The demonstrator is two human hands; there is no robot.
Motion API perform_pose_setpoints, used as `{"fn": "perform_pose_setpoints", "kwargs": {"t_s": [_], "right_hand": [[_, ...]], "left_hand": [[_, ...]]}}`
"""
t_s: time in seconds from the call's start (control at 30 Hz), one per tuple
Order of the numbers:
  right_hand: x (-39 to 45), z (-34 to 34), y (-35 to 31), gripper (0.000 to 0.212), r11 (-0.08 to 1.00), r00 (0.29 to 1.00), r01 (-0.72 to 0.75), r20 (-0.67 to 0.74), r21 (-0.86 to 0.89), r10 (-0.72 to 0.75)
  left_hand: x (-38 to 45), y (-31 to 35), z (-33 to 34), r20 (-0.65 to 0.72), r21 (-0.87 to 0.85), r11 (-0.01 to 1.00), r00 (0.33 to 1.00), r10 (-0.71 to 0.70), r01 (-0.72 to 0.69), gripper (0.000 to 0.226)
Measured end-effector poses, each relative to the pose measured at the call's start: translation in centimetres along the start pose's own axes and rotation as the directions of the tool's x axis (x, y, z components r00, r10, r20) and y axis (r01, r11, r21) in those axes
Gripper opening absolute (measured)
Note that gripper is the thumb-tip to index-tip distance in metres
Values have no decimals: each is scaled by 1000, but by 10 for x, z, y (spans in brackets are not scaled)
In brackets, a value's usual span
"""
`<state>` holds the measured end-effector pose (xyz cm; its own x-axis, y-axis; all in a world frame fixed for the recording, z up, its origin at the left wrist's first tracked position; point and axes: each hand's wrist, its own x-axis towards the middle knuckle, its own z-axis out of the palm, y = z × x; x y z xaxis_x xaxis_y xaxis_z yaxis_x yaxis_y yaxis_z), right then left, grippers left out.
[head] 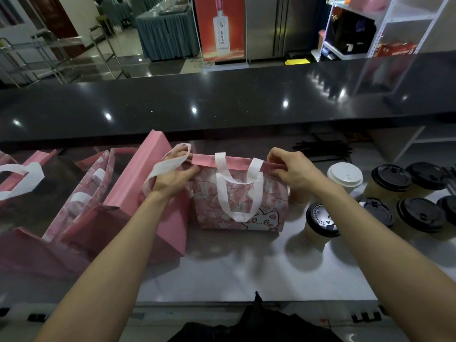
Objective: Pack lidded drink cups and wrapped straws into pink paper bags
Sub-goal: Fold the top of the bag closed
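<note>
Pinching the folded pink rim of the cat-printed bag (pixel 240 201) at both top corners, left hand (pixel 172 180) and right hand (pixel 293 172) apart; stood upright on the white worktop (pixel 234 265), lidded cups (pixel 404 196) just right.

The pink paper bag (pixel 240 201) in front of you stands upright on the worktop (pixel 222 267), printed with a white cat, its white handle hanging down the near face. More pink bags (pixel 138 193) stand just to its left. To its right sit paper cups: one white-lidded cup (pixel 345 174) and several black-lidded cups (pixel 320 222). Dark wrapped straws (pixel 323 149) lie behind them.
</note>
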<state>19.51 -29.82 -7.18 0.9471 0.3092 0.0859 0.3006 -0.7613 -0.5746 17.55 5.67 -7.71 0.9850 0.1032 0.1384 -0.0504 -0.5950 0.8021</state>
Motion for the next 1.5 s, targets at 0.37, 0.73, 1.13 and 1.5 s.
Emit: {"fn": "perform_pose_setpoints", "kwargs": {"t_s": [0.37,0.73,1.13,1.5], "right_hand": [[6,-2,7,31,1000,1000,9,-24,0,-9],[15,-15,6,35,998,997,-8,79,-59,13],[15,-6,-27,8,981,989,113,109,-158,-97],[-1,-63,-37,42,975,997,-60,51,212,50]], "left_hand": [[0,-3,-6,49,246,937,968,244,-249,26],[-2,17,2,117,354,896,964,241,-267,23],[5,43,20,156,324,891,947,280,-317,10],[17,80,-4,201,136,969,964,176,-206,37]]}}
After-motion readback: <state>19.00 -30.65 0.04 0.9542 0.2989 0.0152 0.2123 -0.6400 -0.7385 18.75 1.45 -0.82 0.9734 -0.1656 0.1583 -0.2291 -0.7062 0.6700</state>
